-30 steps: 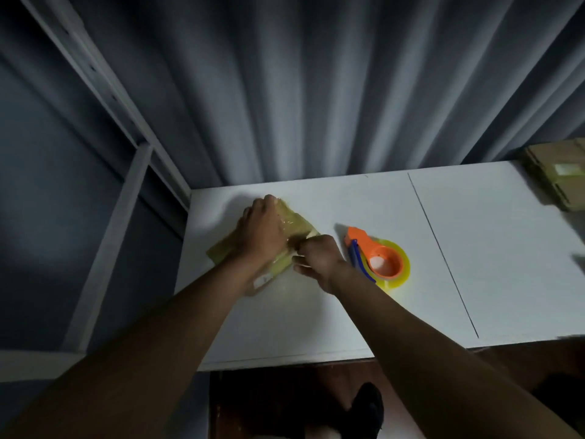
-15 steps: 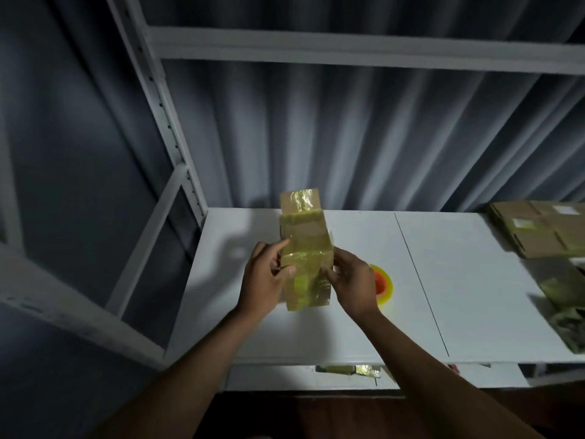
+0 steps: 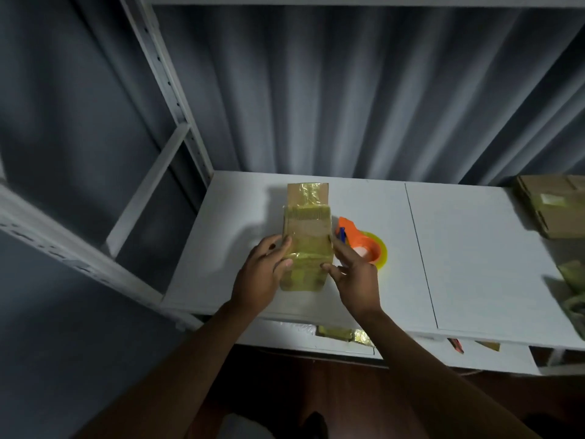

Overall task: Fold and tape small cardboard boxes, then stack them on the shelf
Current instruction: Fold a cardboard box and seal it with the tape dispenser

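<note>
A small cardboard box (image 3: 306, 236) wrapped in yellowish tape stands upright over the white shelf board (image 3: 459, 248), its top flap raised at the far end. My left hand (image 3: 264, 274) holds its left side, thumb on the front face. My right hand (image 3: 354, 277) touches its right side with the fingers spread and fairly straight. An orange tape dispenser (image 3: 364, 245) with a yellow roll lies on the board just right of the box, partly behind my right hand.
Flattened cardboard boxes (image 3: 550, 204) lie at the board's far right, with crumpled taped pieces (image 3: 573, 280) nearer. A white metal shelf upright (image 3: 171, 90) rises at the left. More taped boxes (image 3: 342, 334) show on the lower shelf. A grey curtain hangs behind.
The box lay flat under my hands a second ago; I have lifted it upright and hold it between both hands. The view has tilted up, showing more of the shelf frame.
</note>
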